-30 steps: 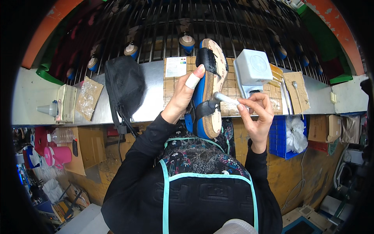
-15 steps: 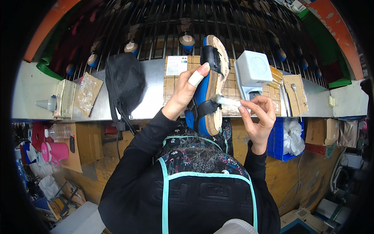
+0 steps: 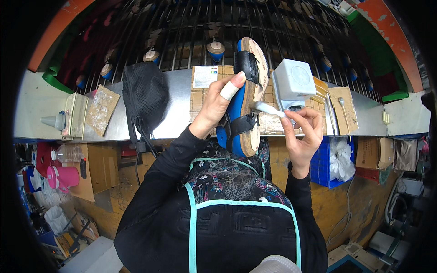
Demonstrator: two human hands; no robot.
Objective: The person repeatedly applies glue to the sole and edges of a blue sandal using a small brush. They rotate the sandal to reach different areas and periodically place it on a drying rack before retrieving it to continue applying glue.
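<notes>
My left hand [image 3: 213, 105], a white wrap round its thumb, grips a sandal [image 3: 249, 91] and holds it upright over the bench's front edge. The sandal has two black straps, a cork-brown sole edge and a pale footbed; a blue shoe last [image 3: 235, 109] sits in it. Between the thumb and fingers of my right hand [image 3: 304, 136] is a small brush [image 3: 271, 110] with a whitish handle. The brush's bristles are at the edge of the sole, just above the lower strap. My left fingers are partly hidden behind the sandal.
Behind the sandal, a white dispenser [image 3: 296, 81] stands on brown cardboard [image 3: 200, 98]. To the left lies a black mesh bag [image 3: 144, 95]; to the right, a swab-like stick [image 3: 344, 111] on cardboard. Beyond the bench, a rack of rods [image 3: 182, 27] carries several blue-tipped shoes.
The brush has moved slightly up along the sole edge, away from the lower strap, and its handle tilts more. The shoes on the rack have shifted a little left.
</notes>
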